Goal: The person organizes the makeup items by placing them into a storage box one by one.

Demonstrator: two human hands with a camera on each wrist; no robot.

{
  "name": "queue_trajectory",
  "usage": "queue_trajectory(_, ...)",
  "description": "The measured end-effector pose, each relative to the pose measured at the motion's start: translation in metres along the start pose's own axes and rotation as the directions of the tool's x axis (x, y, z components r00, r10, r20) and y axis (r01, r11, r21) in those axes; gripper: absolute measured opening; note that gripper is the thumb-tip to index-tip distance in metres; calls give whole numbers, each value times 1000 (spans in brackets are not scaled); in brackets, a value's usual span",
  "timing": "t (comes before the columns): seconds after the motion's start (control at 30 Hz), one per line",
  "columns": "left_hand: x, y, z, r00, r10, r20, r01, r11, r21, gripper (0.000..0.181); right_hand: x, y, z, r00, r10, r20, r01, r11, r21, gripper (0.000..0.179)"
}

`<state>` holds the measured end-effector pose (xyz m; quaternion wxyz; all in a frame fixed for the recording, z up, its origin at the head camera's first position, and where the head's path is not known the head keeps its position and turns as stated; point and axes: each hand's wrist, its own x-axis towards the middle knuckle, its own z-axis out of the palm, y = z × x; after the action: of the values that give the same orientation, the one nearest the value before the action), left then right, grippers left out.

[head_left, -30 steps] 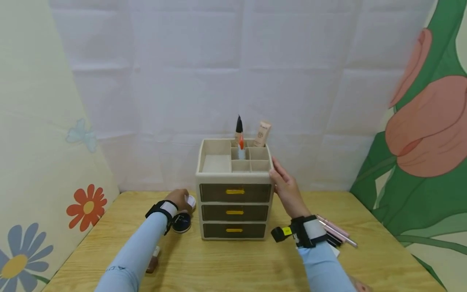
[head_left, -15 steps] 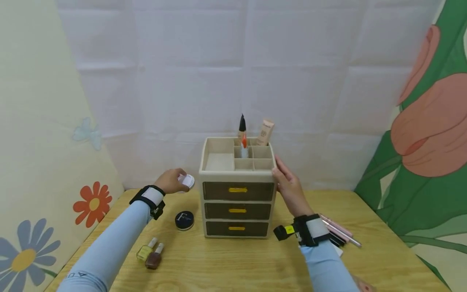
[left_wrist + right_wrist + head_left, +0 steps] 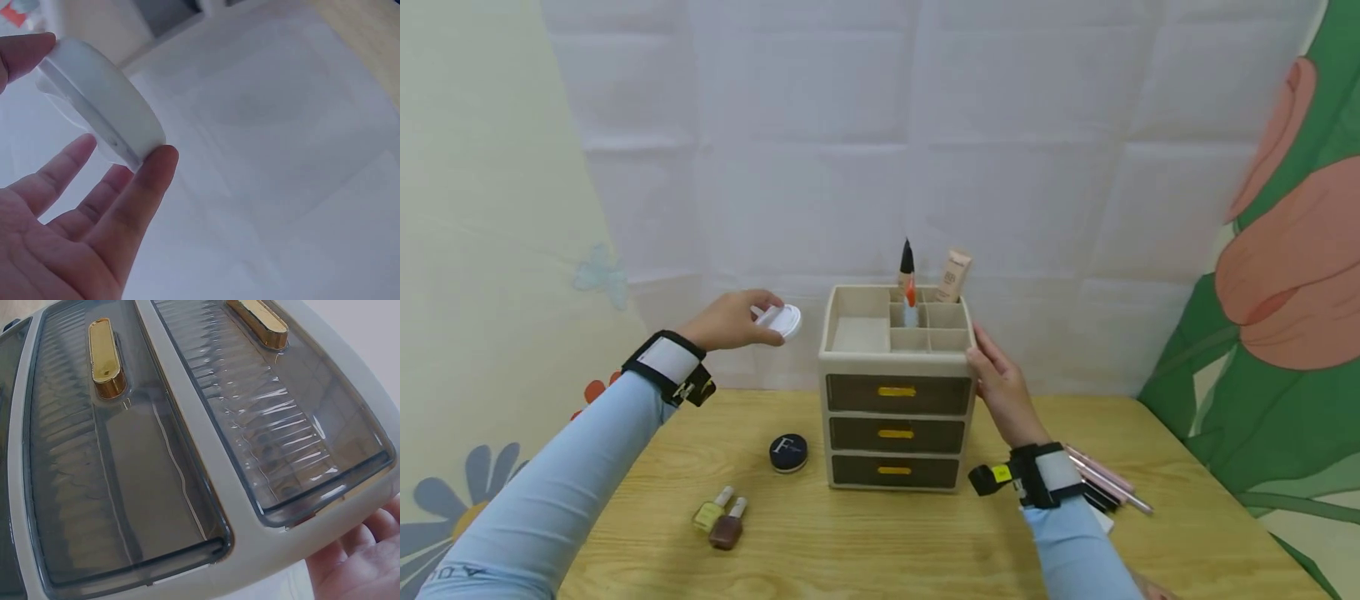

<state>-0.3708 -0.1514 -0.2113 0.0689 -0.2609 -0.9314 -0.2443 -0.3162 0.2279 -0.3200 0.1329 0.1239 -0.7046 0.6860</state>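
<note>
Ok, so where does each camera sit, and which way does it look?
Head: worn on the head, looking forward and down at the organizer and table; the left hand, right hand and blue sleeves show.
Left wrist: on that wrist, looking at the white round case pinched there; part of the left hand shows.
Right wrist: on that wrist, looking closely at the drawers; part of the right hand shows at lower right.
Shared: head and right wrist both show the organizer.

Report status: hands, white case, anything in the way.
Left hand holds white case midair, left of drawer box. Right hand against drawer box's right side. Nothing visible between white case and drawer box.
</note>
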Motion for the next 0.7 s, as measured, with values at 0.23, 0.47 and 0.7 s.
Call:
queue_trajectory(0.23, 13, 38, -17, 997, 70, 18, -70, 997, -37, 54, 0, -2, -4, 1000, 15, -11, -15, 1000, 1, 61)
queue_trajectory(0.47, 30, 69, -12, 989, 143, 39, -141, 989, -45, 54, 3, -1, -4, 1000, 1, -11, -1, 1000, -1, 62)
queue_trajectory(0.7, 49, 80, 8, 981, 181, 67, -183, 983, 24, 56, 4, 1, -3, 1000, -2, 2, 2, 1000, 4, 62)
